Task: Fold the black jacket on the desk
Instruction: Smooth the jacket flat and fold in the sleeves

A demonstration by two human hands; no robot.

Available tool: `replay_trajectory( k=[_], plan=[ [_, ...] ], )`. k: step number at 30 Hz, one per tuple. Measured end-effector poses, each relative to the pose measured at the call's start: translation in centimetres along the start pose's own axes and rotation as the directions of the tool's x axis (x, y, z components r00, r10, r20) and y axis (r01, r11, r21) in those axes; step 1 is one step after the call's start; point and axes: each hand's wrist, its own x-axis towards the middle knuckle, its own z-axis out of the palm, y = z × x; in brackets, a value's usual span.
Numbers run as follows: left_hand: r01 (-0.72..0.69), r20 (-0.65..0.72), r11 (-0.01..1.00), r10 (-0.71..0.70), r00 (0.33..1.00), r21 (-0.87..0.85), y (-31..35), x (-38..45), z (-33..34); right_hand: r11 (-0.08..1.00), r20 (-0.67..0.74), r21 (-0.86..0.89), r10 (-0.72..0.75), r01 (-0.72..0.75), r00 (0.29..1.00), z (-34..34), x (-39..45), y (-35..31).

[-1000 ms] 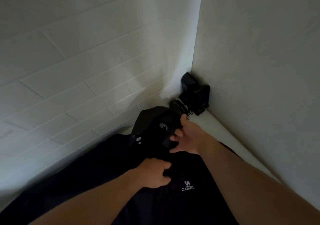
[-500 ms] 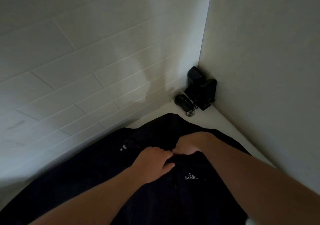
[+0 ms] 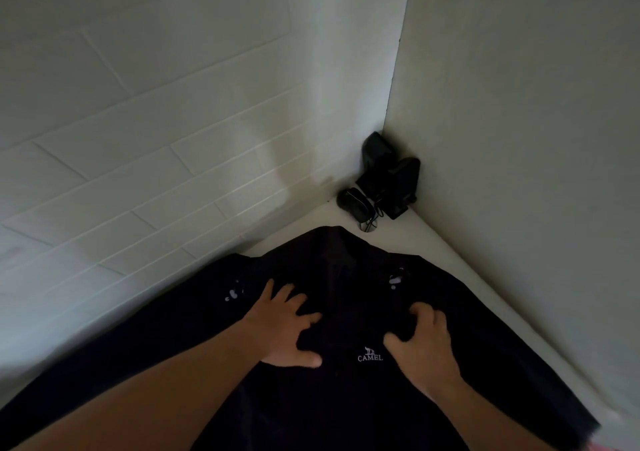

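pressing flat, left hand [image 3: 282, 326] spreads on "camel" black jacket [image 3: 346, 398]; right hand [image 3: 424, 343] bunches cloth.

Dim, shadowy wide-angle view; black fabric detail is lost.

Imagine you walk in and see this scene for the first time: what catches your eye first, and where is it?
First, the black jacket spread over the white desk, its white CAMEL logo on the chest. The left hand lies spread flat on it, left of the logo, while the right hand curls into the cloth on the other side. In the far corner, against the walls, sit small black devices with a cable.
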Motion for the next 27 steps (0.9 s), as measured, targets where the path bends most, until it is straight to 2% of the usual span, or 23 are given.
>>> replay_trajectory(
  k=[1,2,3,4,5,6,8,9,11,13,16,17,18,19,20,21,22,23,24,25,26,27],
  plan=[
    [-0.005,-0.064,0.997,0.000,0.998,-0.079,0.4,-0.1,-0.4,0.948,0.053,0.280,0.146,-0.155,0.988,0.3,0.2,-0.6],
    [-0.027,-0.163,0.985,-0.001,0.987,-0.169,0.9,0.0,-0.9,0.827,0.138,0.504,0.205,-0.247,0.969,0.7,0.7,-0.9],
    [-0.064,-0.273,0.959,-0.015,0.962,-0.276,1.7,0.1,-1.6,0.734,0.213,0.616,0.193,-0.285,0.958,0.8,1.2,-1.5],
    [-0.104,-0.348,0.910,-0.046,0.936,-0.400,2.5,0.5,-2.4,0.714,0.259,0.642,0.144,-0.281,0.955,0.6,1.6,-2.1],
    [-0.133,-0.362,0.837,-0.081,0.929,-0.530,3.4,0.9,-3.4,0.738,0.279,0.627,0.086,-0.249,0.956,0.2,2.0,-2.9],
    [-0.139,-0.312,0.739,-0.100,0.945,-0.659,4.3,1.3,-4.1,0.770,0.272,0.604,0.045,-0.208,0.961,-0.2,2.4,-3.7],
    [-0.062,-0.111,0.547,-0.056,0.992,-0.835,5.7,2.4,-4.9,0.833,0.180,0.541,0.022,-0.118,0.983,-1.3,3.8,-5.3],
    [0.017,0.003,0.534,-0.028,1.000,-0.845,6.3,2.8,-5.3,0.868,0.116,0.490,0.024,-0.078,0.993,-2.1,4.7,-6.1],
    [0.155,0.209,0.616,0.016,0.978,-0.773,6.7,2.9,-6.2,0.928,0.035,0.372,0.004,-0.017,0.999,-3.5,6.4,-7.4],
    [0.241,0.351,0.685,0.023,0.936,-0.688,6.6,2.2,-7.0,0.949,0.030,0.313,-0.028,0.017,0.999,-4.3,7.7,-8.2],
    [0.304,0.434,0.721,-0.004,0.901,-0.623,5.5,1.5,-7.4,0.964,0.070,0.256,-0.092,0.071,0.993,-4.1,8.2,-8.8],
    [0.284,0.445,0.735,0.026,0.895,-0.615,4.8,1.2,-7.5,0.965,0.075,0.247,-0.108,0.087,0.991,-3.9,8.2,-8.9],
    [0.244,0.423,0.733,0.066,0.904,-0.635,4.0,0.7,-7.6,0.964,0.070,0.248,-0.115,0.094,0.991,-3.7,8.3,-8.8],
    [0.181,0.327,0.700,0.079,0.942,-0.691,3.3,0.5,-7.7,0.964,0.062,0.249,-0.113,0.094,0.992,-3.7,8.4,-8.8],
    [0.115,0.174,0.651,0.026,0.984,-0.750,2.6,0.1,-7.7,0.964,0.051,0.251,-0.106,0.090,0.993,-3.6,8.6,-8.7],
    [0.046,-0.006,0.615,-0.082,0.997,-0.787,1.9,-0.2,-7.6,0.964,0.043,0.253,-0.096,0.082,0.994,-3.6,8.8,-8.6],
    [-0.016,-0.174,0.626,-0.192,0.966,-0.779,1.2,-0.4,-7.4,0.965,0.038,0.253,-0.083,0.070,0.996,-3.6,9.1,-8.5],
    [-0.039,-0.275,0.682,-0.241,0.931,-0.730,0.6,-0.6,-7.2,0.965,0.038,0.254,-0.075,0.063,0.996,-3.7,9.2,-8.5],
    [-0.015,-0.257,0.742,-0.212,0.943,-0.670,0.1,-0.7,-6.9,0.963,0.046,0.263,-0.066,0.052,0.997,-3.7,9.4,-8.5],
    [0.052,-0.115,0.790,-0.153,0.981,-0.611,0.0,-0.8,-6.3,0.957,0.057,0.288,-0.058,0.039,0.997,-3.7,9.5,-8.7],
    [0.132,0.092,0.840,-0.098,0.991,-0.526,0.2,-0.8,-5.5,0.949,0.071,0.316,-0.042,0.018,0.997,-3.6,9.7,-9.0],
    [0.175,0.274,0.889,-0.058,0.960,-0.424,0.5,-0.7,-4.8,0.943,0.079,0.332,-0.026,-0.002,0.997,-3.5,9.8,-9.2]
  ],
)
